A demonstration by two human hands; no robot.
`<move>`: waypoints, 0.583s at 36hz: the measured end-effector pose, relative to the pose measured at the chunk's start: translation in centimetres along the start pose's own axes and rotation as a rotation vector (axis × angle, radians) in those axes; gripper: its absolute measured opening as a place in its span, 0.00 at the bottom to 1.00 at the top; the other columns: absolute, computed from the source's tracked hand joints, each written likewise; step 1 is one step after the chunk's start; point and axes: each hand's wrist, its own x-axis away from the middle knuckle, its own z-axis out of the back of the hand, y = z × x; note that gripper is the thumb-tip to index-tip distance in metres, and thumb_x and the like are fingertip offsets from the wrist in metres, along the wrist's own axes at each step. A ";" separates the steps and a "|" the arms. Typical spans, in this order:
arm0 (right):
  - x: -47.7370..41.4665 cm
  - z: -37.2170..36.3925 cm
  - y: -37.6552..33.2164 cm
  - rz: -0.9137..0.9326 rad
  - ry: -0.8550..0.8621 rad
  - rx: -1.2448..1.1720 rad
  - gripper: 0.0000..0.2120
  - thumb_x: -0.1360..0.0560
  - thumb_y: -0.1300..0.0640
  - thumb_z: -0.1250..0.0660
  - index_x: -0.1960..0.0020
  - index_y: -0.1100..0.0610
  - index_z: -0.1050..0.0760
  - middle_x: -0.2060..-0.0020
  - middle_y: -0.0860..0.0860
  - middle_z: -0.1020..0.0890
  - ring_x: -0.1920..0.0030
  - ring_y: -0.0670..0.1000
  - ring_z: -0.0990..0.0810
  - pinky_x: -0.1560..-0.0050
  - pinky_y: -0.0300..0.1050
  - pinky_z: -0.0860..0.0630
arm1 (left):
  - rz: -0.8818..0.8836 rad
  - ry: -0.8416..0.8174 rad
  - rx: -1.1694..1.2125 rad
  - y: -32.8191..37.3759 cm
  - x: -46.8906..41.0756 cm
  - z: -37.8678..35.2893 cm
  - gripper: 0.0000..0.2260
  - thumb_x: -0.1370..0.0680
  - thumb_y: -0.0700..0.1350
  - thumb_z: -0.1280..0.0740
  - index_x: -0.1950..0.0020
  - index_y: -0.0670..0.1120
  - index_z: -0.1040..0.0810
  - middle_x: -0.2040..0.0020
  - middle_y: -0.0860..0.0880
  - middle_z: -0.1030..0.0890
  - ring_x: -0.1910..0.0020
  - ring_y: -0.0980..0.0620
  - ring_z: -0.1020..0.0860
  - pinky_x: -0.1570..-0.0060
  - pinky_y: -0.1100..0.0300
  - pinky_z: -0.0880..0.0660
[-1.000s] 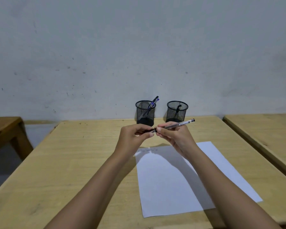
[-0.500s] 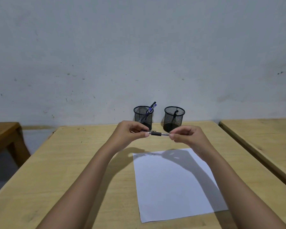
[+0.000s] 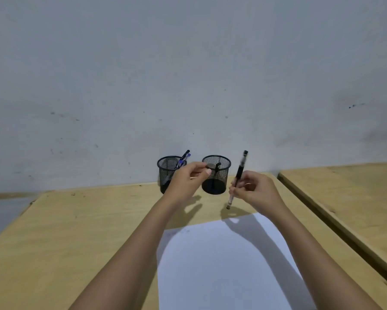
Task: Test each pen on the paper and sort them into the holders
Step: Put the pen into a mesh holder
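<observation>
Clock directions are read with 12 o'clock pointing away from the person.

1. The pen [image 3: 239, 172] is held nearly upright, with its top leaning slightly toward 1 o'clock. Its lower end points down at the table [image 3: 76, 231], just past the far edge of the paper [image 3: 221, 265], at the paper's 12 o'clock. Whether the tip touches the table cannot be determined.
2. The right hand [image 3: 254, 191] grips the lower barrel of the pen, with the fingers curled round it.
3. The left hand [image 3: 185, 179] is at 9 o'clock of the pen, raised in front of the holders. Its thumb and fingers pinch a small dark piece [image 3: 208, 168], which is too small to identify.
4. The right holder [image 3: 219, 175] stands at 10 o'clock of the pen. It is black mesh, and one dark item [image 3: 217, 167] leans inside it.
5. The left holder [image 3: 165, 173] stands just beside the right holder, at its 9 o'clock, and is partly hidden by the left hand. Blue pens [image 3: 184, 157] lean out over its rim toward 1 o'clock.
6. Both holders stand at the far edge of the table, near the wall [image 3: 188, 74].
7. A second table [image 3: 344, 198] lies at 3 o'clock, apart from the first.
</observation>
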 end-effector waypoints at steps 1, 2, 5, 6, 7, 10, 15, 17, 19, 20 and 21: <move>-0.7 0.5 0.2 0.011 0.055 -0.034 0.10 0.33 0.70 0.28 0.64 0.56 0.24 0.66 0.55 0.21 0.64 0.54 0.22 0.54 0.49 0.24 | 0.030 -0.002 -0.050 -0.7 -0.6 -0.3 0.16 0.24 0.43 0.32 0.38 0.39 0.25 0.47 0.46 0.21 0.49 0.54 0.23 0.46 0.67 0.28; -1.5 0.8 0.4 0.023 0.110 -0.080 0.10 0.33 0.70 0.29 0.64 0.57 0.25 0.66 0.55 0.20 0.62 0.55 0.20 0.53 0.48 0.23 | 0.052 -0.010 -0.096 -1.5 -1.1 -0.7 0.19 0.25 0.44 0.32 0.36 0.39 0.28 0.43 0.45 0.22 0.45 0.54 0.24 0.44 0.66 0.29; -3.8 1.5 1.0 0.044 0.243 -0.235 0.13 0.32 0.71 0.30 0.64 0.56 0.29 0.65 0.53 0.20 0.58 0.53 0.18 0.51 0.45 0.22 | 0.082 -0.050 -0.195 -3.7 -2.5 -1.5 0.29 0.25 0.49 0.31 0.29 0.42 0.36 0.30 0.45 0.31 0.32 0.51 0.32 0.31 0.55 0.36; -4.7 1.5 1.2 0.050 0.277 -0.258 0.13 0.31 0.71 0.30 0.64 0.56 0.29 0.64 0.53 0.20 0.58 0.53 0.18 0.50 0.44 0.22 | 0.099 -0.059 -0.213 -4.3 -3.0 -1.7 0.32 0.26 0.51 0.31 0.27 0.43 0.40 0.27 0.46 0.35 0.29 0.51 0.36 0.29 0.52 0.39; -5.6 1.5 1.4 0.055 0.302 -0.272 0.13 0.31 0.70 0.30 0.64 0.55 0.29 0.63 0.54 0.20 0.57 0.53 0.17 0.49 0.44 0.22 | 0.112 -0.061 -0.223 -4.8 -3.4 -1.9 0.35 0.26 0.53 0.31 0.25 0.44 0.43 0.26 0.47 0.38 0.27 0.51 0.39 0.28 0.50 0.40; -8.0 1.1 2.4 0.048 0.338 -0.267 0.11 0.30 0.67 0.30 0.63 0.53 0.28 0.62 0.54 0.18 0.55 0.54 0.17 0.47 0.49 0.22 | 0.128 -0.063 -0.213 -5.9 -4.7 -2.7 0.39 0.27 0.56 0.32 0.24 0.47 0.49 0.24 0.49 0.45 0.25 0.52 0.45 0.27 0.48 0.43; -11.0 -0.4 4.4 -0.026 0.279 -0.147 0.05 0.29 0.61 0.30 0.62 0.53 0.24 0.63 0.53 0.17 0.56 0.53 0.17 0.47 0.53 0.22 | 0.099 -0.071 -0.149 -6.8 -6.4 -3.6 0.39 0.28 0.61 0.32 0.24 0.52 0.48 0.28 0.57 0.39 0.28 0.58 0.40 0.27 0.51 0.42; -11.8 -0.9 4.9 -0.035 0.260 -0.060 0.03 0.29 0.59 0.30 0.62 0.55 0.22 0.63 0.52 0.17 0.58 0.50 0.18 0.50 0.45 0.24 | 0.102 -0.076 -0.129 -7.2 -6.9 -3.9 0.40 0.29 0.63 0.32 0.25 0.54 0.48 0.27 0.56 0.39 0.29 0.59 0.40 0.27 0.51 0.41; -12.4 -1.4 5.2 -0.029 0.242 0.015 0.02 0.29 0.59 0.30 0.60 0.58 0.21 0.63 0.51 0.18 0.60 0.46 0.20 0.56 0.34 0.27 | 0.112 -0.081 -0.106 -7.3 -7.0 -4.0 0.41 0.29 0.61 0.32 0.24 0.53 0.50 0.25 0.54 0.41 0.28 0.59 0.41 0.27 0.52 0.42; -12.7 -1.7 5.3 -0.026 0.226 0.037 0.02 0.29 0.60 0.30 0.59 0.59 0.20 0.64 0.51 0.18 0.60 0.46 0.21 0.60 0.30 0.28 | 0.112 -0.076 -0.097 -7.5 -7.2 -4.0 0.41 0.29 0.61 0.32 0.24 0.53 0.51 0.25 0.54 0.41 0.27 0.59 0.41 0.27 0.52 0.42; -13.0 -1.9 5.4 -0.026 0.204 0.056 0.01 0.30 0.61 0.30 0.60 0.59 0.21 0.64 0.51 0.18 0.61 0.46 0.21 0.61 0.27 0.28 | 0.108 -0.074 -0.090 -7.5 -7.2 -4.0 0.42 0.30 0.62 0.32 0.24 0.53 0.51 0.25 0.54 0.41 0.27 0.58 0.41 0.27 0.51 0.41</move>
